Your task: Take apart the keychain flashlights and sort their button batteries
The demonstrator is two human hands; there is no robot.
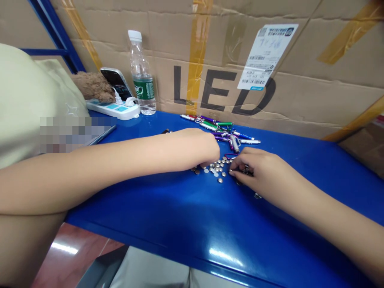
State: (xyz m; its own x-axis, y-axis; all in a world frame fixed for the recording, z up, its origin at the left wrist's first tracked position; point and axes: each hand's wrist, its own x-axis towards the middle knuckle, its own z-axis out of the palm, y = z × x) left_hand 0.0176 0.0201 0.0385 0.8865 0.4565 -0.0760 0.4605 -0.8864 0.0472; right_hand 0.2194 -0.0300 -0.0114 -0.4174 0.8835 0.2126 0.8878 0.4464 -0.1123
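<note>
My left hand (199, 147) lies knuckles-up on the blue shelf top (168, 216), its fingers curled down onto a scatter of small silver button cells (216, 168). My right hand (258, 170) rests just right of the cells, fingers bent and pinched around a small dark item that I cannot make out. Behind both hands lies a pile of small coloured keychain torches (223, 130) in purple, green, blue and silver.
A water bottle (141, 74), a white power strip (115, 108) with a phone (116, 82) leaning on it, and a brown fuzzy item (91, 86) stand at the back left. A large cardboard box (270, 52) marked LED forms the back wall. Another person's pale sleeve (27, 96) is at the left.
</note>
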